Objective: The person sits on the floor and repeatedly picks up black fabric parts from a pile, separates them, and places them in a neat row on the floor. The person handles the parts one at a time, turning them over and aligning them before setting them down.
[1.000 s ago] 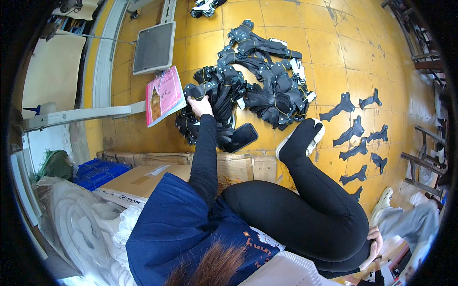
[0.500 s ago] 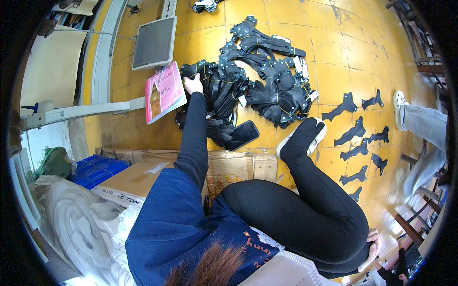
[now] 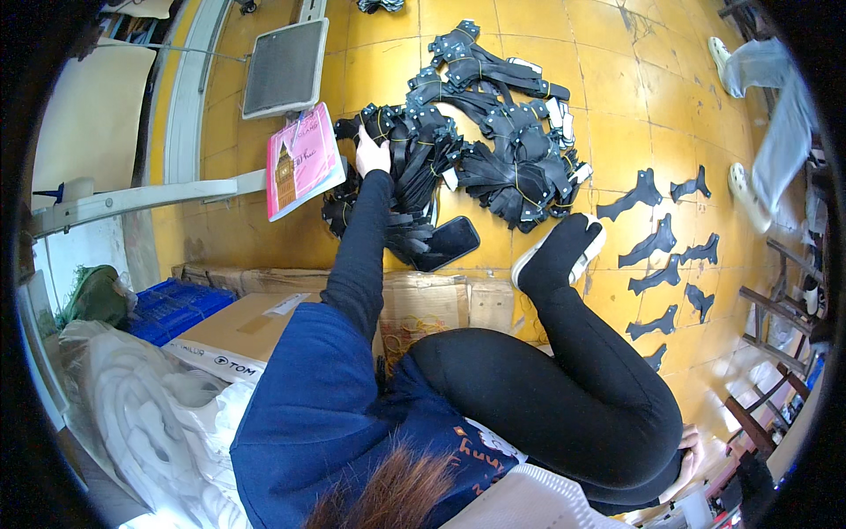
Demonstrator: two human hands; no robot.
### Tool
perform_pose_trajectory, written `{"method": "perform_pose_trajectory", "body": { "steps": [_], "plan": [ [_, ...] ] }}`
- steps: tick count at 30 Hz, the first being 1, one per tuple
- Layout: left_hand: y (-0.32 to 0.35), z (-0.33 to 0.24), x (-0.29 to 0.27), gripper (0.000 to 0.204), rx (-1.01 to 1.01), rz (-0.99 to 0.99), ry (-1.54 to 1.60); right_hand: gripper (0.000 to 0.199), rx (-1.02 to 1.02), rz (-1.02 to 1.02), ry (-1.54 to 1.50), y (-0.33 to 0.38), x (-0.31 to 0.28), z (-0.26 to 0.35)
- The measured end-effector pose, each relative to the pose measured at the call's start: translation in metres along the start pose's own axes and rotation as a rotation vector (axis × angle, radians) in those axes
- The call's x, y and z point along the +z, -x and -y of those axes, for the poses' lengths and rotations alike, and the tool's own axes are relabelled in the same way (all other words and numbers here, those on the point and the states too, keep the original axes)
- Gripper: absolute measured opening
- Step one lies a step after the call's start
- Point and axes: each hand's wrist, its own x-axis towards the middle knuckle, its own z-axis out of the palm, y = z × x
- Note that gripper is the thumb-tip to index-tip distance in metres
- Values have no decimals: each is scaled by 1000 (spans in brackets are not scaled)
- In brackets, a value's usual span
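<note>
My left hand [image 3: 374, 155] reaches out to a heap of black cut pieces [image 3: 421, 167], tied in bundles with thin yellowish bands. Its index finger is stretched out and touches the top of one bundle; the other fingers partly hide behind the hand. To its left, a pink booklet [image 3: 295, 167] leans by a metal bar. More tied black bundles [image 3: 520, 176] lie to the right of the hand. A dark phone [image 3: 448, 244] rests at the heap's near edge. Far to the lower right, my right hand [image 3: 690, 454] is closed round my bent leg [image 3: 608, 423].
Several single black pieces [image 3: 654, 242] lie spread on the yellow tiled floor at right. Beyond them a person in light trousers [image 3: 775, 115] stands beside wooden stools [image 3: 775, 309]. A grey-topped platform [image 3: 286, 70] is at upper left; a cardboard box [image 3: 251, 331] and blue crate [image 3: 181, 309] are near my left.
My left hand has shifted a little to the right across the bundles. The person at right has stepped farther away. My right hand keeps its place.
</note>
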Motion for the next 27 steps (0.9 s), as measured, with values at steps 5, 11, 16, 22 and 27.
{"method": "perform_pose_trajectory", "body": {
  "steps": [5,11,16,22,27],
  "plan": [
    [-25,10,3,51,-55,-291,110,37,-32,-62,-16,5,2,-1],
    [-8,-10,17,43,38,-339,110,36,-11,-45,-41,1,10,6],
    [29,-3,27,65,-46,119,47,37,1,-15,8,0,2,3],
    [36,-11,9,51,-84,-299,189,36,-3,-22,40,1,-3,2],
    [29,-25,-14,77,-35,-536,67,35,-25,-37,-13,-3,13,4]
  ]
}}
